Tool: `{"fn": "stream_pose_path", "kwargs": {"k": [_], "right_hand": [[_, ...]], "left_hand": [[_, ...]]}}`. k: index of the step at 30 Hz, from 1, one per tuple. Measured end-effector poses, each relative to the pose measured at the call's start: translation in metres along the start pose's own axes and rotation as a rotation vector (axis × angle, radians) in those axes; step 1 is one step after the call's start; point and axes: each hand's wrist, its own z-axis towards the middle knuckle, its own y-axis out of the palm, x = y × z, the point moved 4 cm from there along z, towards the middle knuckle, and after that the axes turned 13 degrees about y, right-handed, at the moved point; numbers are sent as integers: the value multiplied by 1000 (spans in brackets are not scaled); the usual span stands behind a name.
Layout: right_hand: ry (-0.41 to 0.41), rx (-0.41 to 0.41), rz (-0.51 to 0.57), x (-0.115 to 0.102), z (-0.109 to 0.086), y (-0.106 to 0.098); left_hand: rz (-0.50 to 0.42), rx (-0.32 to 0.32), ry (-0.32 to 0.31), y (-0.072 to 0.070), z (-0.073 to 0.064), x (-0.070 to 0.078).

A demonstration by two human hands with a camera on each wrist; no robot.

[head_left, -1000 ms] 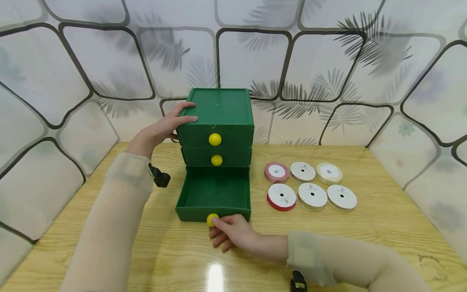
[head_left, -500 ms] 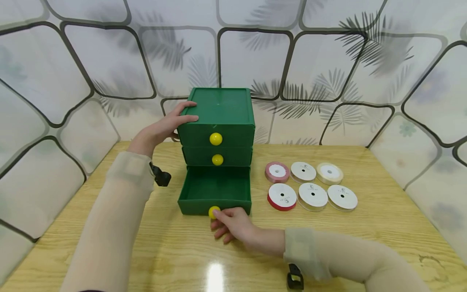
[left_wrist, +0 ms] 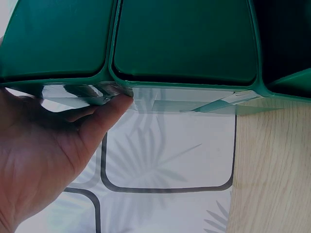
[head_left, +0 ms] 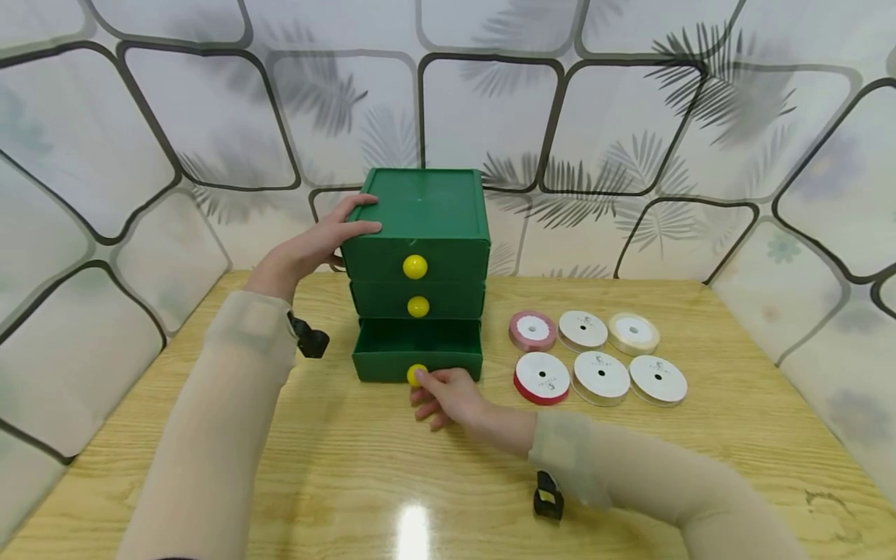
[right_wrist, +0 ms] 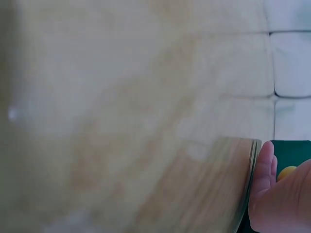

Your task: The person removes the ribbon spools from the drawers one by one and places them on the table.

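Note:
A green three-drawer cabinet (head_left: pixel 427 204) stands at the table's middle in the head view. Its bottom drawer (head_left: pixel 381 369) sticks out partway, its visible inside bare; the upper two are in. My right hand (head_left: pixel 458 400) pinches the yellow knob (head_left: pixel 414 376) of that drawer, thumb on it and the other fingers spread below. In the right wrist view, only part of this hand (right_wrist: pixel 279 206) shows beside the knob (right_wrist: pixel 285 173). My left hand (head_left: pixel 304 250) rests on the cabinet's top left edge, fingers extended on top. The left wrist view shows the thumb (left_wrist: pixel 104 121) against the cabinet's side.
Several ribbon spools (head_left: pixel 600 375) lie in two rows on the wooden table (head_left: pixel 336 467), right of the cabinet. One spool (head_left: pixel 532 330) is pink and another (head_left: pixel 542 378) has a red edge. A patterned backdrop (head_left: pixel 483 109) stands close behind and at both sides.
The bottom drawer has slid inward, away from me, with my right hand moving along on its knob. My left hand has stayed on the cabinet, and the spools have not moved.

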Motion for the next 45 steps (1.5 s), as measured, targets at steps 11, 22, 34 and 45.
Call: {"fn": "stream_pose_path", "kwargs": {"k": [11,22,34,45], "right_hand": [[-11,40,-18,-14,25,-10],[-43,75,-27,-22,38,-15],[-49,142,-86,-28,44,-17],[-79,142,-85,-25,43,-23]], "left_hand": [[2,-2,14,1,-1,2],[1,-2,16,1,-2,2],[-7,4,14,0,-2,2],[-7,1,6,0,-2,1]]}}
